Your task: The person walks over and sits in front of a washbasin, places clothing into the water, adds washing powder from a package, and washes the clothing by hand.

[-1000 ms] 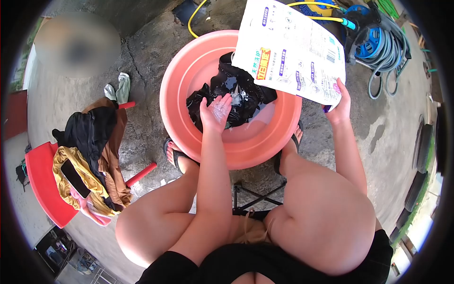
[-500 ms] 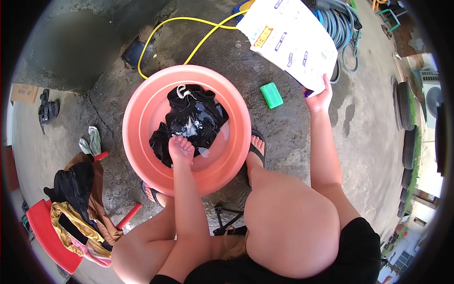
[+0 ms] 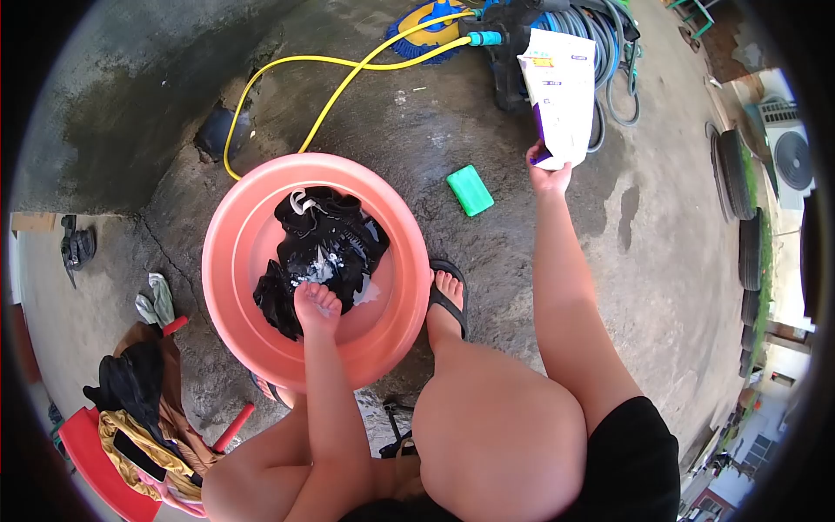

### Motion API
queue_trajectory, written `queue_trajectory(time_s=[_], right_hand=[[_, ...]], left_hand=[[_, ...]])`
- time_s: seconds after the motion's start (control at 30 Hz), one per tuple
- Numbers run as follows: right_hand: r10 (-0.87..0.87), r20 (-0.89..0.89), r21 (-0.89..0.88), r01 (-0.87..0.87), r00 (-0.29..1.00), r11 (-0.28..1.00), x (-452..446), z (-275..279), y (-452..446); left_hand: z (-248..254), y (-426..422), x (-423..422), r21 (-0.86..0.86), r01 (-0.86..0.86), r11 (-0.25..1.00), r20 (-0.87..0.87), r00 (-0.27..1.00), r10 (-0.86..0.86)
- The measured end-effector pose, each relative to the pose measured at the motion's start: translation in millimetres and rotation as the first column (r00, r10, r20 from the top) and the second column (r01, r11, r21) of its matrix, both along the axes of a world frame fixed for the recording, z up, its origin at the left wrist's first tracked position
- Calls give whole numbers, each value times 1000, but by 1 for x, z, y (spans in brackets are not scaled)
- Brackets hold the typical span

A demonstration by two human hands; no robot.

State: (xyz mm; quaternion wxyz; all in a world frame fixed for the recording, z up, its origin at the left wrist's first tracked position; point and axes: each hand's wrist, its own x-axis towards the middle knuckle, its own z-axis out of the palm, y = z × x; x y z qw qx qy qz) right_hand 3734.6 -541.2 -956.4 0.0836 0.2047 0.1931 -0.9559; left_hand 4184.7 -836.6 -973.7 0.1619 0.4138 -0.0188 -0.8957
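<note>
A pink basin (image 3: pixel 401 287) on the wet ground holds shallow water and black wet clothing (image 3: pixel 335 239) with a white drawstring and white powder on it. My left hand (image 3: pixel 317 307) is above the near edge of the clothing, fingers curled inward; what they hold, if anything, is too small to name. Out to the right, my right hand (image 3: pixel 550 170) grips the lower end of a white printed packet (image 3: pixel 564 100) with purple edges. The packet stands away from the basin, near the coiled hose. A green block (image 3: pixel 470 190) lies on the ground between basin and packet.
Yellow hose (image 3: pixel 339 98) loops behind the basin toward a blue hose reel (image 3: pixel 574 26) and a blue and yellow brush head (image 3: pixel 428 33). At left, a red stool (image 3: pixel 91 452) bears clothes and a black phone (image 3: pixel 138 456). Tires (image 3: pixel 750 248) line the right side.
My right hand has carried the packet away from the basin, and the packet is now folded narrower. My left hand, palm up and spread with powder before, has curled its fingers. The view has shifted right.
</note>
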Motion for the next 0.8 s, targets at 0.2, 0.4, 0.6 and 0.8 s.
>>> queue_trajectory(time_s=[0.2,0.4,0.6,0.8], right_hand=[[61,270,217,-123,961,968,2,0,-24],[95,568,442,-400,818,803,-23,-46,-4],[181,404,704,-431,897,564,15,-18,-8],[571,-38,990,-47,820,133,122,60,-87]], left_hand=[[-5,-1,4,-18,26,999,8,1000,-26],[0,1,-3,-1,-44,999,124,991,44],[-20,1,12,67,-177,982,76,982,172],[-16,0,17,41,-291,956,174,944,280]])
